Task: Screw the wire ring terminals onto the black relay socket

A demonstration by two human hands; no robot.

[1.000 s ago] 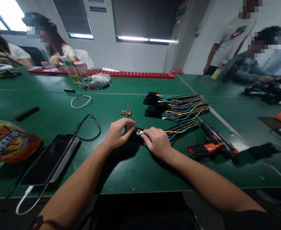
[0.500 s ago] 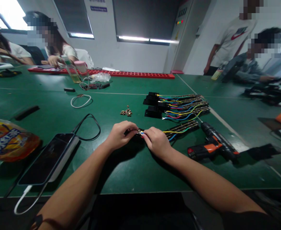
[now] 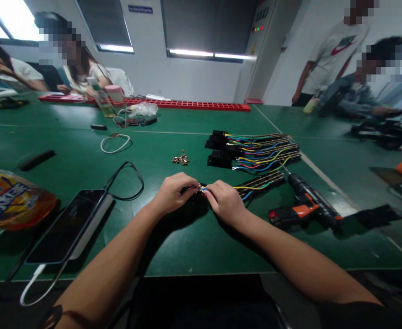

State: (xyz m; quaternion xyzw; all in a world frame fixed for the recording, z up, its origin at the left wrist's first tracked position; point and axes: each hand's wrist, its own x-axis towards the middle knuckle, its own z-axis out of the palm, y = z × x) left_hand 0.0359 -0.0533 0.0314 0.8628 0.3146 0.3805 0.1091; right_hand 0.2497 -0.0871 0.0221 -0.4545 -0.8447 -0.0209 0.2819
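Observation:
My left hand (image 3: 171,192) and my right hand (image 3: 225,201) meet over a black connector block, mostly hidden under them on the green table (image 3: 173,237). My left fingers pinch a small brass screw at the block. With my right fingers I pinch a blue-sleeved ring terminal (image 3: 203,188) against it. The block's wire harness (image 3: 260,182) of yellow, blue and black wires trails off to the right.
A stack of finished harnesses (image 3: 252,153) lies behind, a heap of brass screws (image 3: 180,159) to its left. An orange-black cordless screwdriver (image 3: 305,210) lies right. A phone on a power bank (image 3: 68,226), a snack bag (image 3: 12,201) and cables lie left. Other people sit and stand around.
My left hand came down from above the block and closed in on the terminal beside my right fingers. Both hands have stayed together there since.

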